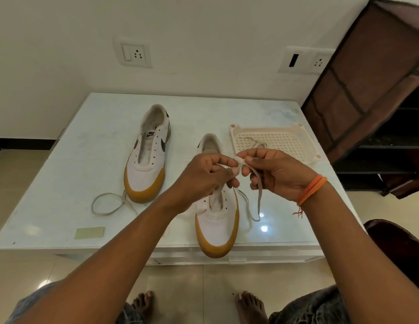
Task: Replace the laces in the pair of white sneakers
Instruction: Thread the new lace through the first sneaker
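Pinching one lace [256, 181] between them, left hand [204, 176] and right hand [276, 174] keep fingers clamped on it above the near sneaker [218, 223] on the desk [63, 183].

Left hand [205, 174] and right hand [276, 173] raised over near sneaker [216, 226], both pinching one pale lace [256, 181]; lace end hangs from right hand to desk [63, 183]. Far sneaker [149, 155] unlaced, second lace [105, 204] looped at its toe. Perforated tray [281, 139] just beside near sneaker's heel.
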Demonstrator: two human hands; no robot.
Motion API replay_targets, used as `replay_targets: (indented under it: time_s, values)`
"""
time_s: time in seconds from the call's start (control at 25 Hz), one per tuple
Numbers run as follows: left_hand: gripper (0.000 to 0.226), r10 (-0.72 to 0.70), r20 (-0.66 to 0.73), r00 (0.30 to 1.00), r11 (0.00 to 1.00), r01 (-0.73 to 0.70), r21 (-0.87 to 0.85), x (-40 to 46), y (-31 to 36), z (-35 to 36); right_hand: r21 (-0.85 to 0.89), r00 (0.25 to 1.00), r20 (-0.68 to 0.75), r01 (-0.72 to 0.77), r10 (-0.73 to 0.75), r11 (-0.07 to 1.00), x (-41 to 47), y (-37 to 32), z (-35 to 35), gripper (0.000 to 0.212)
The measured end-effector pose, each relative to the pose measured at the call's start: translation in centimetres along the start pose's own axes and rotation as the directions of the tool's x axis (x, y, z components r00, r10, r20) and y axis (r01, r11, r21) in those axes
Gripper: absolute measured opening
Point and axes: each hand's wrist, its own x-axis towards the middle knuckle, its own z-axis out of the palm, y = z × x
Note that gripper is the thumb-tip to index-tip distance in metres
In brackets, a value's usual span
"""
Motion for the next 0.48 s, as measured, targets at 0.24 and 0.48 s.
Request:
replay_targets:
  time_s: [0.24,0.48]
  values:
    - [0.016,-0.132,0.014,0.991,0.983,0.129,0.132,-0.2,-0.4,-4.3,0.216,0.997,-0.067,0.044,-0.030,0.975,-0.4,-0.7,-0.5,0.023]
    - [0.008,-0.163,-0.291,0.943,0.894,0.266,0.360,1.0,-3.2,-5.3,0.547,0.913,-0.393,0.327,-0.109,0.770,-1.3,-1.5,-4.4,0.016]
